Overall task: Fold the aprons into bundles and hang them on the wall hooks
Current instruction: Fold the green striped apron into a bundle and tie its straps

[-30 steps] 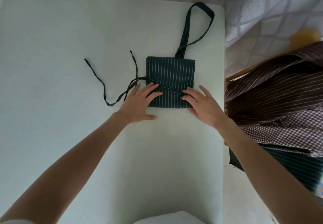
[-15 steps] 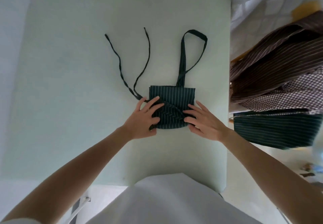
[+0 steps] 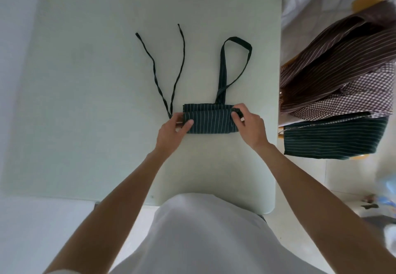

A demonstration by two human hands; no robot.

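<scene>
Two bare hands, ours, at either end of one folded apron bundle (image 3: pixel 211 121): dark green cloth with thin white stripes, lying on the pale green table (image 3: pixel 85 102) near its right edge, close in front of us.

Left hand (image 3: pixel 173 131): fingers curled round the bundle's left end, thumb on top of the cloth, the other fingers tucked at the edge.

Right hand (image 3: pixel 249 125): fingers bent over the right end, pinching the rolled fold between thumb and fingertips.

Neck loop (image 3: pixel 235 44): same dark fabric, running away from the bundle's far edge and lying flat on the table.

Two waist ties (image 3: pixel 157 74): thin, dark, fanned out from the bundle's left end toward the far side of the table, apart at their tips.

Further aprons, heaped just off the table's right edge: one brown striped apron (image 3: pixel 342 59) on top, one brown checked apron (image 3: pixel 351 100) beneath it, one dark green striped apron (image 3: pixel 334 139) lowest, hanging nearest us. We cannot tell what carries them.

White garment (image 3: pixel 203 241), ours, filling the lower middle of the view.
</scene>
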